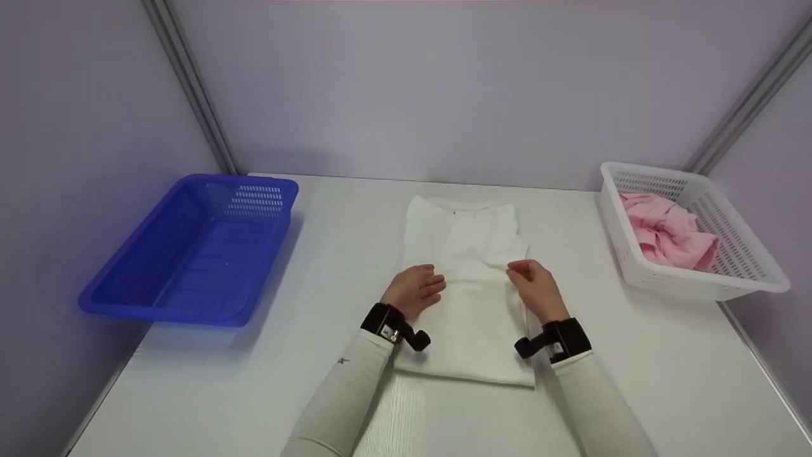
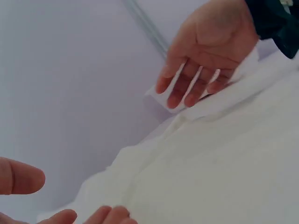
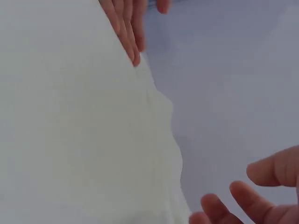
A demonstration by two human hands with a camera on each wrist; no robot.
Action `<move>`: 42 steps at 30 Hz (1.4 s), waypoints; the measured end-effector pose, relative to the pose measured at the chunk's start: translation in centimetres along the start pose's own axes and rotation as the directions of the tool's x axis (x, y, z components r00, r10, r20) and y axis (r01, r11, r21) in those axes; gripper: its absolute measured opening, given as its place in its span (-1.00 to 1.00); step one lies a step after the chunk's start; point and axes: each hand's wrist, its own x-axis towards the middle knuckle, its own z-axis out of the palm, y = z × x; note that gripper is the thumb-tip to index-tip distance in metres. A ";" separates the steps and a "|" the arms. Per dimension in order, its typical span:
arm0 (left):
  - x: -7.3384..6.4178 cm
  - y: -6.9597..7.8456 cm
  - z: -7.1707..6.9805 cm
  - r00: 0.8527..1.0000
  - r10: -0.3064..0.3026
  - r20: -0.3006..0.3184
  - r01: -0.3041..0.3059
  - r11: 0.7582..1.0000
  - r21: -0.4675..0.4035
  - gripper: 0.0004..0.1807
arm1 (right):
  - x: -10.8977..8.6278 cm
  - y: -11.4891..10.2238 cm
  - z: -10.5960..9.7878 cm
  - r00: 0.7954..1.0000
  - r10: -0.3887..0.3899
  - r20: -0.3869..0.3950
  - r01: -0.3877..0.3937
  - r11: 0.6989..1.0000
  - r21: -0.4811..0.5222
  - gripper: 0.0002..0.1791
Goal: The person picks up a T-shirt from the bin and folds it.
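A white T-shirt (image 1: 472,333) lies folded in a long strip on the table, its neckline at the far end and a folded-over edge across the middle. My left hand (image 1: 413,292) is at the left side of that fold, fingers extended and slightly spread. Across from it, my right hand (image 1: 538,291) is by the right side of the fold, fingers loosely bent. In the left wrist view the right hand (image 2: 210,46) shows its palm, with fingertips close to the cloth. Neither hand visibly grips the fabric.
To the left stands a blue plastic basket (image 1: 244,315) with nothing visible inside. On the right, a white basket (image 1: 634,270) holds crumpled pink cloth (image 1: 666,231). Pale panels (image 1: 444,95) wall in the white table (image 1: 342,254) at the back and sides.
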 end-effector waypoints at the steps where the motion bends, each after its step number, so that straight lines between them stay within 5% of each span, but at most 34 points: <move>1: -0.7 0.2 0.3 0.999 0.033 0.021 -0.035 0.990 0.134 -0.51 | -0.9 -0.5 0.2 0.998 -0.055 0.040 0.056 0.998 -0.032 -0.65; 2: -1.5 0.3 0.5 0.996 0.073 0.055 -0.086 0.952 0.294 -0.54 | -1.8 -1.0 0.5 0.990 -0.106 0.091 0.112 0.992 -0.059 -0.67; 3: -2.4 0.3 0.8 0.990 0.102 0.102 -0.137 0.880 0.454 -0.57 | -2.9 -1.3 0.6 0.978 -0.150 0.146 0.164 0.982 -0.089 -0.69; 4: -3.5 0.1 1.0 0.980 0.118 0.159 -0.191 0.777 0.600 -0.60 | -4.0 -1.6 0.8 0.962 -0.185 0.200 0.212 0.970 -0.119 -0.70; 6: -5.7 -0.7 1.3 0.950 0.112 0.292 -0.307 0.507 0.805 -0.63 | -6.2 -1.8 1.0 0.924 -0.231 0.305 0.296 0.936 -0.188 -0.70; 8: -7.6 -1.7 1.3 0.912 0.055 0.405 -0.407 0.227 0.885 -0.64 | -8.3 -1.8 1.1 0.887 -0.244 0.393 0.361 0.895 -0.260 -0.67; 11: -9.8 -3.2 1.1 0.868 -0.038 0.496 -0.497 -0.063 0.865 -0.53 | -10.7 -1.7 1.2 0.845 -0.249 0.474 0.438 0.831 -0.344 -0.62; 13: -10.6 -4.1 1.0 0.841 -0.042 0.539 -0.535 -0.206 0.819 -0.45 | -11.9 -1.6 1.4 0.829 -0.247 0.503 0.469 0.796 -0.382 -0.53; 16: -11.1 -5.2 1.0 0.805 0.029 0.593 -0.537 -0.389 0.749 -0.47 | -13.1 -1.3 1.8 0.809 -0.270 0.522 0.519 0.745 -0.419 -0.33; 18: -11.1 -6.0 1.1 0.773 0.088 0.628 -0.503 -0.518 0.691 -0.62 | -13.5 -1.1 2.3 0.801 -0.282 0.528 0.544 0.711 -0.445 -0.22; 21: -10.9 -6.6 1.5 0.745 0.145 0.652 -0.404 -0.678 0.614 -0.85 | -13.9 -1.0 2.9 0.800 -0.308 0.515 0.568 0.665 -0.485 -0.13; 23: -10.7 -6.7 1.9 0.739 0.153 0.656 -0.361 -0.732 0.577 -0.92 | -14.0 -1.1 3.3 0.806 -0.323 0.497 0.572 0.641 -0.511 -0.14; 25: -10.4 -6.5 2.1 0.735 0.171 0.657 -0.351 -0.733 0.583 -0.90 | -13.9 -1.2 3.6 0.813 -0.348 0.466 0.575 0.608 -0.548 -0.21; 29: -9.8 -5.3 2.1 0.713 0.262 0.650 -0.375 -0.641 0.670 -0.86 | -12.9 -0.8 3.8 0.809 -0.447 0.382 0.581 0.503 -0.640 -0.49; 31: -9.7 -4.9 1.8 0.690 0.297 0.661 -0.394 -0.611 0.686 -0.81 | -12.1 -0.6 3.5 0.798 -0.502 0.333 0.576 0.473 -0.667 -0.61; 32: -9.7 -4.7 1.6 0.691 0.292 0.661 -0.405 -0.601 0.689 -0.77 | -11.7 -0.4 3.3 0.789 -0.527 0.316 0.579 0.466 -0.669 -0.64; 34: -9.7 -4.7 1.0 0.688 0.274 0.673 -0.405 -0.624 0.668 -0.80 | -11.0 -0.2 2.6 0.768 -0.569 0.294 0.598 0.471 -0.648 -0.65; 38: -9.7 -4.6 -0.6 0.711 0.219 0.668 -0.358 -0.705 0.613 -0.81 | -10.1 0.7 1.1 0.729 -0.613 0.305 0.647 0.469 -0.602 -0.59; 40: -9.9 -4.2 -1.3 0.701 0.231 0.674 -0.334 -0.729 0.597 -0.86 | -10.2 1.0 0.3 0.745 -0.579 0.332 0.643 0.491 -0.587 -0.59; 42: -10.6 -3.4 -1.6 0.712 0.217 0.668 -0.357 -0.707 0.610 -0.94 | -10.3 1.0 -0.5 0.773 -0.513 0.373 0.629 0.540 -0.559 -0.61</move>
